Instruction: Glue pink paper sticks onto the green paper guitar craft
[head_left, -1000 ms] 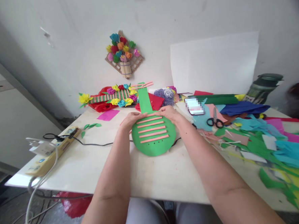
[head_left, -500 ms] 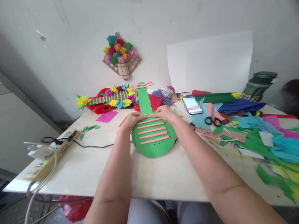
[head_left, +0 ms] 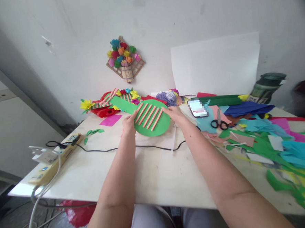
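Observation:
A green paper guitar with a round body and a long neck is held up over the table, its neck pointing to the upper left. Several pink paper strips lie slanted across its body, and more pink strips cross the neck's end. My left hand grips the body's left edge near the neck. On the far right edge, my right hand pinches the body. Behind the neck, partly hidden, lies a finished-looking guitar with yellow paper flowers. A white stick, perhaps a glue stick, lies below my right hand.
Black-handled scissors, a phone and heaped paper scraps cover the right side. A power strip with a white charger sits at the left. A black cord crosses the table. A green bottle stands at the back right.
The green guitar has been lifted and turned so its neck swings from straight away to the upper left. My hands have moved apart to its sides. The white stick and cord are uncovered.

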A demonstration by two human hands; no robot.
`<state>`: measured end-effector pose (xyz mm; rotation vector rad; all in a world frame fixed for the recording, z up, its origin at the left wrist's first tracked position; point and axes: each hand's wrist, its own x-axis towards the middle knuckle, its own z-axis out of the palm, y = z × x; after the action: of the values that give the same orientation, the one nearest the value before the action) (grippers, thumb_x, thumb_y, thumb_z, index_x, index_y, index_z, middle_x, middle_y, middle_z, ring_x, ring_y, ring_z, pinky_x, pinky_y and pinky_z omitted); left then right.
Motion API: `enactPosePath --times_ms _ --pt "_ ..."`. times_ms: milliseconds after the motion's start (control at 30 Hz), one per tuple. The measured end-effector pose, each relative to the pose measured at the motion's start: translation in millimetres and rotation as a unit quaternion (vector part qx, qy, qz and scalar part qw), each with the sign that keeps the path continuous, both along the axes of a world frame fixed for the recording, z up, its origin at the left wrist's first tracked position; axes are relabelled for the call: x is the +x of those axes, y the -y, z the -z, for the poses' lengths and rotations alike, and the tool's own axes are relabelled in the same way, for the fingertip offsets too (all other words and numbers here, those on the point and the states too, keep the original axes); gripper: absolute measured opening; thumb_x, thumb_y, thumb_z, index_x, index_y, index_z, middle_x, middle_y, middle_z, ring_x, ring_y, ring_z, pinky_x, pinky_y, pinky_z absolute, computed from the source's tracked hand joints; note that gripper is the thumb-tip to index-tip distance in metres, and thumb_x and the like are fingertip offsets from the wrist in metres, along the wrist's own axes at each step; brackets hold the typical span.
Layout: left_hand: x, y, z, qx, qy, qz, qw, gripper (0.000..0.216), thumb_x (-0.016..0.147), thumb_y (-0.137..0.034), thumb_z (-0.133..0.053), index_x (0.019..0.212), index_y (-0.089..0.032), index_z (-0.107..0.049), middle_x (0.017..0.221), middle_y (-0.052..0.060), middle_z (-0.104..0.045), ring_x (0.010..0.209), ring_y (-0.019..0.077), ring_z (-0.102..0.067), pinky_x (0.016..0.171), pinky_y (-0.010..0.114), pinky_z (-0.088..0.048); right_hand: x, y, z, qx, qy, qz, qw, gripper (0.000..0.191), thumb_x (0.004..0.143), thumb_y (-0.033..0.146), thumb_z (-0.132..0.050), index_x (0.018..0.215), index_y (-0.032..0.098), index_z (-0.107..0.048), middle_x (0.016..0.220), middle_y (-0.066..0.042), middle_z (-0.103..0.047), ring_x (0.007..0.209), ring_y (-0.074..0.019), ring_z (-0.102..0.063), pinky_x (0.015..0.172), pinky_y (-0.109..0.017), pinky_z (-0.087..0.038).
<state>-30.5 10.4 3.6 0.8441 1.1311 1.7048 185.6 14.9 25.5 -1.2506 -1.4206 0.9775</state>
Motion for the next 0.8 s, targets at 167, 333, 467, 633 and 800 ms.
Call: enactPosePath --times_ms 167,333,467,633,800 --pt "12 -9 7.5 0.009 0.055 -0.091 0.994 0.032 0.055 -0.037 -0.075 0.063 -0.017 -0.051 0.056 -0.003 -0.056 0.061 0.0121 -0.058 0.057 0.023 -0.044 -10 0 4.9 -0.06 -0.122 0.018 0.991 0.02 0.068 0.033 -0.066 0.071 0.014 -0.063 0.062 -0.003 -0.065 0.058 -0.0145 -0.059 0.055 -0.025 -0.047" --pt "14 -6 2.5 -0.033 0.073 -0.063 0.995 0.035 0.062 -0.047 -0.069 0.071 -0.017 -0.054 0.059 -0.002 -0.057 0.059 0.0106 -0.056 0.055 0.022 -0.042 -5 -3 6.1 -0.019 -0.19 0.03 0.981 0.021 0.064 0.03 -0.07 0.075 0.014 -0.063 0.063 -0.001 -0.067 0.059 -0.0141 -0.061 0.058 -0.025 -0.049" --pt "7 -5 0.4 -0.029 0.098 -0.081 0.991 0.035 0.069 -0.05 -0.062 0.073 -0.017 -0.052 0.054 -0.003 -0.053 0.052 0.0084 -0.052 0.051 0.021 -0.04 5 -3 3.6 -0.035 -0.2 -0.008 0.979 0.023 0.063 0.031 -0.072 0.076 0.014 -0.063 0.063 -0.002 -0.067 0.06 -0.0149 -0.062 0.059 -0.026 -0.051" --pt "7 -7 1.8 0.048 0.133 -0.073 0.987 0.025 0.071 -0.038 -0.065 0.081 -0.019 -0.054 0.066 -0.002 -0.059 0.059 0.008 -0.056 0.057 0.019 -0.044 7 -4 2.8 -0.046 -0.213 0.031 0.976 0.02 0.07 0.033 -0.066 0.077 0.015 -0.061 0.065 -0.003 -0.068 0.061 -0.0153 -0.063 0.054 -0.026 -0.051" --pt "12 -8 2.1 0.036 0.194 -0.088 0.976 0.021 0.079 -0.041 -0.057 0.083 -0.02 -0.053 0.073 0.0 -0.061 0.063 0.0078 -0.059 0.06 0.019 -0.046 -1 -3 4.9 -0.11 -0.181 0.006 0.977 0.017 0.076 0.032 -0.061 0.073 0.015 -0.058 0.057 -0.003 -0.064 0.048 -0.0133 -0.059 0.042 -0.022 -0.045"
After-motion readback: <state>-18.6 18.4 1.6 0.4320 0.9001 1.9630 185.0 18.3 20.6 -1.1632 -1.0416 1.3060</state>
